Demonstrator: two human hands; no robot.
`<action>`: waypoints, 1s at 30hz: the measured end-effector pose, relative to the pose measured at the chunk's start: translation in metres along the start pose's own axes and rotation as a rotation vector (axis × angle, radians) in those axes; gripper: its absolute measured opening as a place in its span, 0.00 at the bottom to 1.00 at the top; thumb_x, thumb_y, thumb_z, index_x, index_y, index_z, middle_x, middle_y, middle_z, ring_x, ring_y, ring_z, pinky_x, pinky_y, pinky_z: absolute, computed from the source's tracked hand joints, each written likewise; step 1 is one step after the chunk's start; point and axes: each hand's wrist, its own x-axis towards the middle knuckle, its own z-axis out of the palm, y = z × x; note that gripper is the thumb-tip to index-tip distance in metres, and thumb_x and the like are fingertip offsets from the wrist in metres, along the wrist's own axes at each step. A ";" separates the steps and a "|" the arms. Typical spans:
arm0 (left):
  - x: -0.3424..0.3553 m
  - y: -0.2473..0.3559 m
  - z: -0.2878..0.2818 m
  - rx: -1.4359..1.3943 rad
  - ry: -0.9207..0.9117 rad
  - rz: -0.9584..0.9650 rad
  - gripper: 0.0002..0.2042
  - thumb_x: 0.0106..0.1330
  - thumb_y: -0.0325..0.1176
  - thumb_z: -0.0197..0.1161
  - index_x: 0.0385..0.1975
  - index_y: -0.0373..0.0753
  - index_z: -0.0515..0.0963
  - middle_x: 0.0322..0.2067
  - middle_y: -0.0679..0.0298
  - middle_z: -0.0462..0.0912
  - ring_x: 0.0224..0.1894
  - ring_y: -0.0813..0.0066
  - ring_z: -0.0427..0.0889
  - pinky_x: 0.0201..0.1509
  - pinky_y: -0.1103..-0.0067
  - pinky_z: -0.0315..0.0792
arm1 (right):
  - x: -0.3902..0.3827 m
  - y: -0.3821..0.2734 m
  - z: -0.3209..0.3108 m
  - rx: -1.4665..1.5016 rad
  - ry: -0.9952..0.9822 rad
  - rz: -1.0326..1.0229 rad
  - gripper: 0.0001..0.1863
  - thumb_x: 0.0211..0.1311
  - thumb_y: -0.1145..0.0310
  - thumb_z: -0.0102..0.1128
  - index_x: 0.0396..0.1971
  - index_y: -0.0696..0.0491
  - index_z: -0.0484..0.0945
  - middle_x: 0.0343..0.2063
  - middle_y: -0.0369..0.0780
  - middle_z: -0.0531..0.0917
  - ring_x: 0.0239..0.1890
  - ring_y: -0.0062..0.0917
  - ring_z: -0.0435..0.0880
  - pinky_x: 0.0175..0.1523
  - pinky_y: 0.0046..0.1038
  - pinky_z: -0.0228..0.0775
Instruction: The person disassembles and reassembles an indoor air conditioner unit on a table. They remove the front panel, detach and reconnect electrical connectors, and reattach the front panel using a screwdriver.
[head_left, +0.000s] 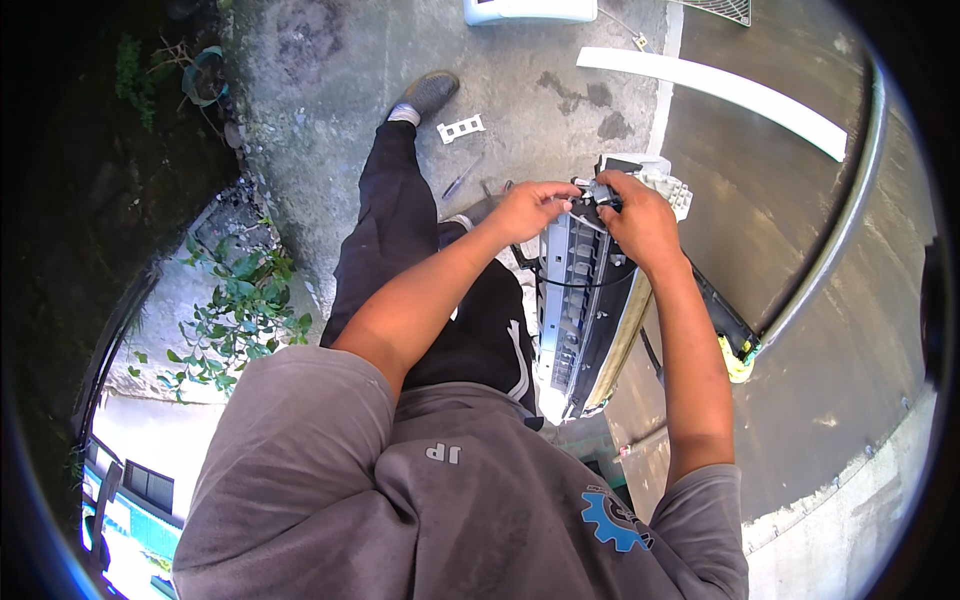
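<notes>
A long, opened appliance unit (575, 320) with slatted innards stands lengthwise at my right, white plastic fittings (665, 195) at its far end. My left hand (535, 208) is at that end, fingertips curled together at a small part or wire too small to make out. Just right of it, my right hand (638, 218) has thumb and forefinger closed on a small grey component (606, 196) at the top of the unit. A dark cable crosses the unit below both hands.
A screwdriver (460, 180) and white bracket (460, 128) lie on the concrete. A white curved panel (715, 85) lies on the brown surface and concrete beyond, near a white casing (530, 8). A grey pipe (840, 230) runs right. Plants (235, 300) border the left.
</notes>
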 end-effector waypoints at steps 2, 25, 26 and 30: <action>0.002 -0.005 -0.002 -0.037 -0.025 0.006 0.16 0.79 0.31 0.67 0.63 0.42 0.86 0.47 0.69 0.91 0.46 0.83 0.82 0.56 0.79 0.77 | -0.001 -0.004 0.003 -0.044 0.013 -0.015 0.23 0.62 0.69 0.74 0.58 0.45 0.83 0.54 0.42 0.89 0.51 0.45 0.89 0.56 0.44 0.82; 0.009 -0.017 0.005 -0.200 0.031 0.010 0.18 0.80 0.33 0.68 0.65 0.37 0.84 0.56 0.63 0.91 0.56 0.82 0.85 0.63 0.78 0.78 | 0.025 -0.025 0.025 -0.327 -0.161 -0.001 0.21 0.60 0.69 0.74 0.53 0.46 0.80 0.44 0.45 0.88 0.47 0.47 0.91 0.50 0.49 0.83; 0.009 -0.016 0.005 -0.209 0.038 0.018 0.18 0.80 0.33 0.68 0.65 0.37 0.84 0.56 0.63 0.91 0.55 0.82 0.85 0.63 0.79 0.79 | 0.026 -0.026 0.025 -0.329 -0.162 -0.011 0.21 0.60 0.69 0.74 0.53 0.46 0.79 0.44 0.45 0.88 0.47 0.47 0.91 0.50 0.48 0.83; 0.006 -0.014 0.006 -0.231 0.070 0.004 0.17 0.79 0.33 0.68 0.63 0.37 0.85 0.52 0.64 0.92 0.53 0.82 0.86 0.60 0.79 0.79 | 0.027 -0.026 0.025 -0.336 -0.168 -0.024 0.20 0.62 0.68 0.73 0.54 0.48 0.81 0.45 0.48 0.89 0.49 0.49 0.90 0.52 0.49 0.82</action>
